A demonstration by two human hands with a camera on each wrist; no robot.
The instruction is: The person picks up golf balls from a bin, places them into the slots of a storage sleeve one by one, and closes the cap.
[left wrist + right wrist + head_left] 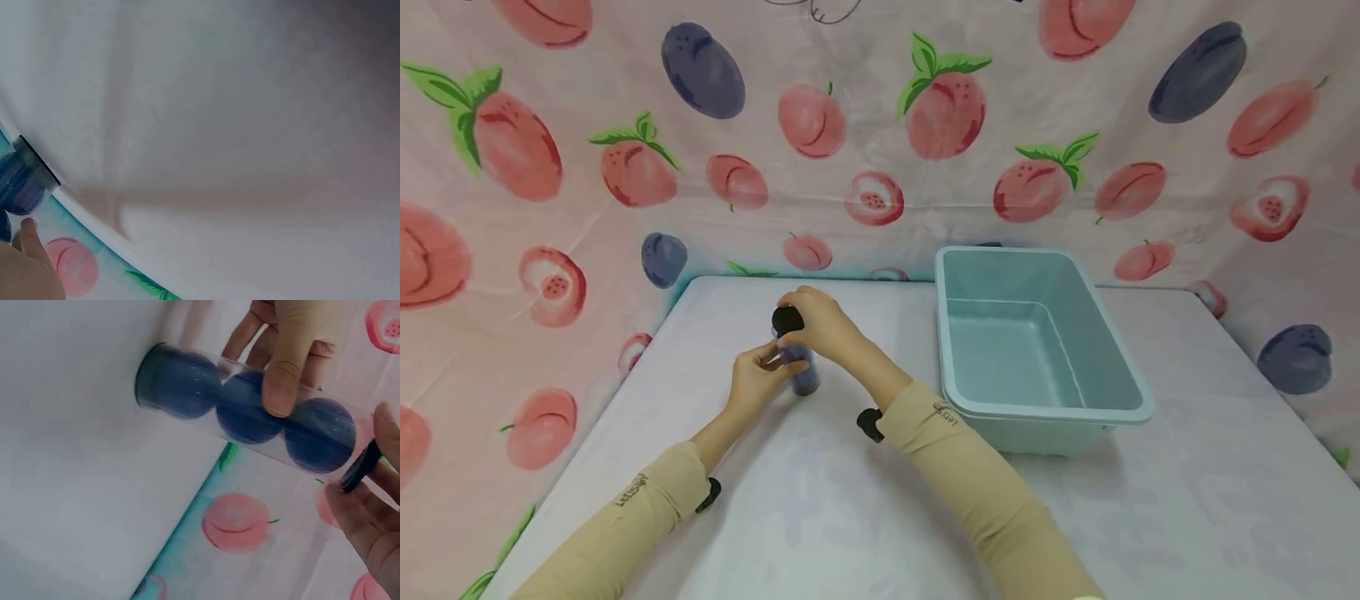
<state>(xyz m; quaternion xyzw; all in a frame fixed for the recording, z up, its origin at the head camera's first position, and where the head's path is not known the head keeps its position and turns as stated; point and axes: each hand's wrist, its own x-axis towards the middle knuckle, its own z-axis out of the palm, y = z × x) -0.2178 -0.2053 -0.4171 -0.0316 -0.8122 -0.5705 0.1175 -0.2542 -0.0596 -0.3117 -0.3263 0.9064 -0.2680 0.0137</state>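
A clear plastic tube (250, 450) with a dark base holds three dark blue balls (187, 385). In the head view it stands, slightly tilted, on the left part of the table. My left hand (756, 382) grips the tube's side, its thumb lying across the wall in the right wrist view. At the top end, my right hand (826, 327) holds the black lid (361, 465) between thumb and fingers. Whether the lid sits fully on the tube I cannot tell. The left wrist view catches only the tube's base end (37, 165) and part of a hand.
A light blue plastic basin (1045, 414) stands on the table to the right of both hands, with nothing seen inside. White cloth covers the table (820, 517). Fruit-patterned fabric (880, 108) hangs behind and at the sides.
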